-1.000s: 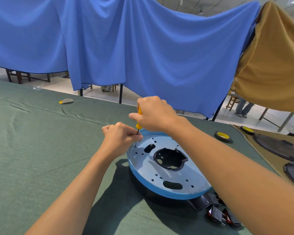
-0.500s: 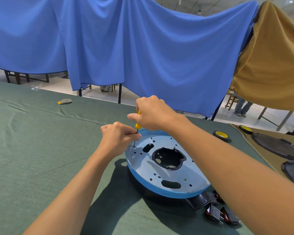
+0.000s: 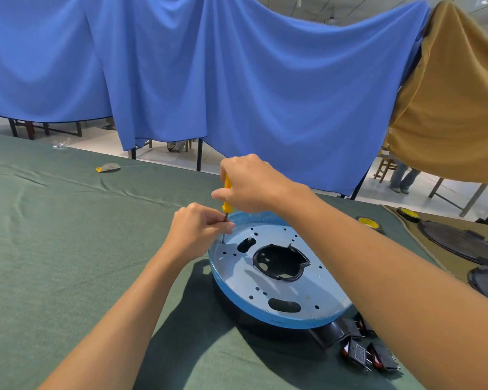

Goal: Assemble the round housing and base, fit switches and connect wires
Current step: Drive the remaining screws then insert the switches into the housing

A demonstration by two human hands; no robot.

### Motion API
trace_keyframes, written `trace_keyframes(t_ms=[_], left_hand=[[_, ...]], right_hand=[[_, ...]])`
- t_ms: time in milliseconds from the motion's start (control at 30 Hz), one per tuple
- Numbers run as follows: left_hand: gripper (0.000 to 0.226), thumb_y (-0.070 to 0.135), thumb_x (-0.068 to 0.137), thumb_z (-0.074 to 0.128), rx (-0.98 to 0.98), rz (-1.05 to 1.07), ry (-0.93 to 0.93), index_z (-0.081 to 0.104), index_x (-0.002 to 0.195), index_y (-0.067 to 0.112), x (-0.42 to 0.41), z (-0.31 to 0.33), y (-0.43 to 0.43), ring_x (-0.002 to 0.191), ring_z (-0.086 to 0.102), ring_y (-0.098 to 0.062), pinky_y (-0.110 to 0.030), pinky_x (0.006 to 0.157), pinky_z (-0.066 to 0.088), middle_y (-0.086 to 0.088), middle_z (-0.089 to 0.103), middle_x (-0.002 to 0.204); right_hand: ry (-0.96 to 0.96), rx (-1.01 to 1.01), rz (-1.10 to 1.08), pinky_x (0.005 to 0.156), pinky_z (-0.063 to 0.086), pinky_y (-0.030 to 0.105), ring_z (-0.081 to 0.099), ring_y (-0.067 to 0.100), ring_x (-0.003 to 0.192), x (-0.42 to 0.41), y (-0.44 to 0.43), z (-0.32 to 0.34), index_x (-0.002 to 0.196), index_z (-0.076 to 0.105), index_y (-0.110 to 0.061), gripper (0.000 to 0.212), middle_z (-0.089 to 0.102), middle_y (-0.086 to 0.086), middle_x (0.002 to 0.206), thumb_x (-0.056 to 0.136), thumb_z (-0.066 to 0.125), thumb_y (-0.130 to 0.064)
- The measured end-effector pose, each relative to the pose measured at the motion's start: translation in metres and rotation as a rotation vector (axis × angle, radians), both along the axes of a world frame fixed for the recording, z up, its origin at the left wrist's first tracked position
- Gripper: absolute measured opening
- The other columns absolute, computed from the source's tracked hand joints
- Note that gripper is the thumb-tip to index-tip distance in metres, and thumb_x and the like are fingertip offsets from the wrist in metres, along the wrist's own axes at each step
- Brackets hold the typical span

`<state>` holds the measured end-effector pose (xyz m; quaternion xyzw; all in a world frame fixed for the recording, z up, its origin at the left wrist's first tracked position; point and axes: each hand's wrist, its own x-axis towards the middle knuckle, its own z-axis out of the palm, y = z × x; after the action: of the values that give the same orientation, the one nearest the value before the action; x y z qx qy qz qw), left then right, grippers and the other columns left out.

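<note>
A round blue base plate (image 3: 316,294) with many small holes lies on a black round housing (image 3: 279,263), seen through the central opening, on the green cloth. My right hand (image 3: 251,184) grips the yellow handle of a screwdriver (image 3: 226,192) held upright. Its tip stands in a hole at the plate's far left rim. My left hand (image 3: 197,229) pinches the metal shaft just above the plate. Several black and red switches (image 3: 364,350) lie by the plate's near right edge, partly hidden under my right forearm.
A green cloth (image 3: 54,249) covers the table. Two yellow tape rolls (image 3: 369,222) and dark round covers (image 3: 462,243) lie at the right. A small yellow-grey scrap (image 3: 109,167) and a clear plastic bit (image 3: 59,144) sit far left. Blue and tan drapes hang behind.
Both hands stay on the screwdriver at the same hole. The right hand has shifted slightly on the handle; the plate has not moved.
</note>
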<state>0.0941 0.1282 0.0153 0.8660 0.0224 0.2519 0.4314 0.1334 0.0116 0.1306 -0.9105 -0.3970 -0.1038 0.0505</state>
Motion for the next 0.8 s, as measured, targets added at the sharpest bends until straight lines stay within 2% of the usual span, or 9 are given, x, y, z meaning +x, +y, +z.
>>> trace_keyframes(t_ms=[67, 133, 233, 367, 467, 533, 633, 700, 800], left_hand=[[0.014, 0.023, 0.087, 0.073, 0.019, -0.025, 0.032, 0.08, 0.075, 0.02, 0.0, 0.001, 0.002, 0.048, 0.041, -0.011, -0.032, 0.057, 0.035, -0.009, 0.07, 0.065], [0.015, 0.023, 0.089, 0.071, 0.051, -0.037, 0.055, 0.08, 0.078, 0.022, 0.0, 0.001, 0.002, 0.054, 0.049, -0.015, -0.035, 0.062, 0.04, -0.006, 0.073, 0.07], [0.011, 0.024, 0.087, 0.074, 0.04, -0.006, 0.018, 0.08, 0.079, 0.018, -0.001, 0.001, 0.0, 0.061, 0.057, -0.018, -0.041, 0.065, 0.049, -0.007, 0.073, 0.072], [0.008, 0.024, 0.081, 0.08, -0.021, 0.037, -0.028, 0.081, 0.078, 0.016, -0.003, 0.001, -0.002, 0.07, 0.066, -0.021, -0.039, 0.067, 0.052, 0.001, 0.074, 0.071], [0.014, 0.023, 0.084, 0.077, 0.039, 0.033, -0.024, 0.079, 0.074, 0.014, -0.002, 0.001, -0.003, 0.055, 0.049, -0.019, -0.035, 0.06, 0.04, -0.005, 0.07, 0.064], [0.015, 0.022, 0.086, 0.074, 0.068, 0.025, -0.017, 0.08, 0.075, 0.014, -0.002, 0.002, -0.001, 0.049, 0.042, -0.016, -0.032, 0.056, 0.034, -0.008, 0.068, 0.061], [0.016, 0.022, 0.09, 0.07, 0.095, -0.008, 0.019, 0.081, 0.079, 0.017, -0.003, 0.003, 0.002, 0.057, 0.053, -0.022, -0.035, 0.065, 0.044, -0.006, 0.073, 0.071], [0.016, 0.025, 0.09, 0.07, 0.112, -0.017, 0.031, 0.081, 0.08, 0.019, -0.003, 0.003, 0.002, 0.068, 0.062, -0.028, -0.041, 0.075, 0.05, -0.003, 0.075, 0.077], [0.011, 0.029, 0.083, 0.078, 0.048, 0.01, -0.008, 0.081, 0.081, 0.019, -0.003, 0.0, -0.001, 0.078, 0.07, -0.021, -0.044, 0.08, 0.053, 0.002, 0.076, 0.075]], right_hand=[[-0.009, -0.006, 0.065, 0.057, 0.032, 0.03, 0.051, 0.026, 0.092, 0.0, 0.001, 0.003, 0.093, 0.054, -0.016, 0.009, 0.054, 0.006, 0.098, 0.091, 0.059, -0.023], [-0.002, 0.012, 0.037, 0.053, 0.032, 0.029, 0.051, 0.023, 0.08, -0.002, 0.001, 0.004, 0.09, 0.053, -0.016, 0.007, 0.049, 0.006, 0.092, 0.091, 0.058, -0.02], [0.001, 0.045, -0.058, 0.048, 0.025, 0.029, 0.034, 0.017, 0.062, -0.003, 0.0, 0.001, 0.07, 0.037, -0.015, 0.03, 0.034, 0.004, 0.074, 0.092, 0.056, -0.023], [0.027, 0.06, -0.154, 0.054, 0.027, 0.033, 0.033, 0.028, 0.072, -0.003, -0.004, -0.007, 0.065, 0.023, -0.017, 0.038, 0.027, 0.005, 0.071, 0.096, 0.045, -0.02], [0.046, 0.023, -0.118, 0.05, 0.026, 0.032, 0.038, 0.024, 0.067, -0.002, -0.006, -0.005, 0.068, 0.033, -0.015, 0.036, 0.035, 0.005, 0.075, 0.097, 0.05, -0.03], [0.03, -0.018, -0.04, 0.052, 0.034, 0.033, 0.048, 0.024, 0.077, 0.0, -0.005, -0.001, 0.083, 0.048, -0.012, 0.021, 0.048, 0.008, 0.088, 0.093, 0.056, -0.028], [0.014, -0.027, 0.011, 0.056, 0.04, 0.033, 0.053, 0.024, 0.082, 0.001, -0.004, 0.001, 0.098, 0.055, -0.011, 0.011, 0.049, 0.007, 0.095, 0.092, 0.058, -0.02], [0.023, -0.017, -0.014, 0.05, 0.033, 0.03, 0.045, 0.018, 0.067, -0.001, -0.004, 0.002, 0.089, 0.052, -0.013, 0.012, 0.04, 0.003, 0.083, 0.093, 0.057, -0.023], [0.006, -0.022, -0.057, 0.047, 0.025, 0.03, 0.036, 0.017, 0.059, -0.002, -0.005, 0.0, 0.068, 0.035, -0.015, 0.034, 0.033, 0.004, 0.074, 0.096, 0.053, -0.024]])
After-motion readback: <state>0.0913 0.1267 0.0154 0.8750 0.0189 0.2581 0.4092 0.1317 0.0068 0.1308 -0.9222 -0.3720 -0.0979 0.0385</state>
